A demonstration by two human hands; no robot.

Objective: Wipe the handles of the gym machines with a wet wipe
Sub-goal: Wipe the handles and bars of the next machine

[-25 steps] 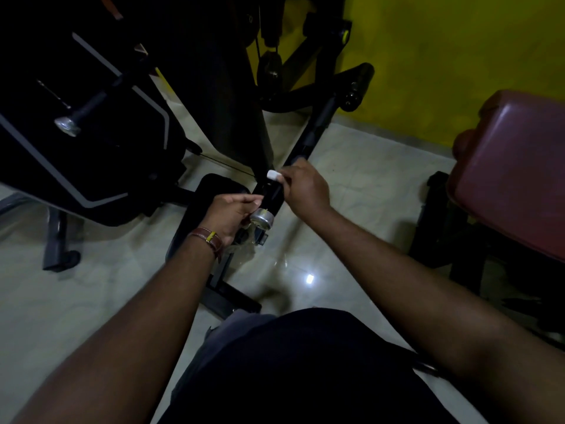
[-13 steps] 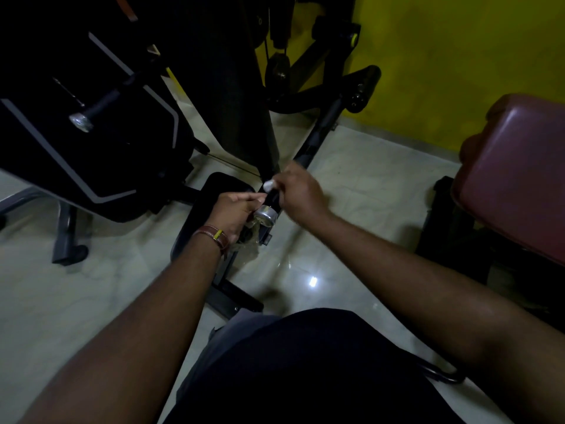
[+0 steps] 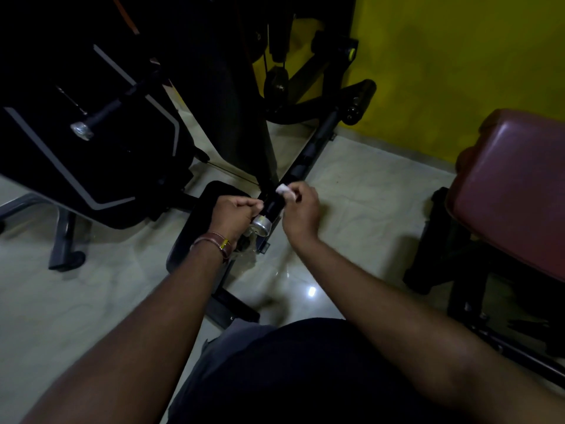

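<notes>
A maroon padded bench point(image 3: 516, 191) sits at three o'clock below the yellow wall point(image 3: 458, 65); glossy pale floor tiles point(image 3: 367, 191) lie between.

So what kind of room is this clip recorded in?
Most likely a small gym. A black machine frame with a cable pulley stands by the yellow wall, a maroon padded bench sits to the right, and both hands work on a chrome-capped black handle.

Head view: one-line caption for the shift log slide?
Right hand rubs a white wipe on a black machine handle while the left hand steadies it.
</notes>
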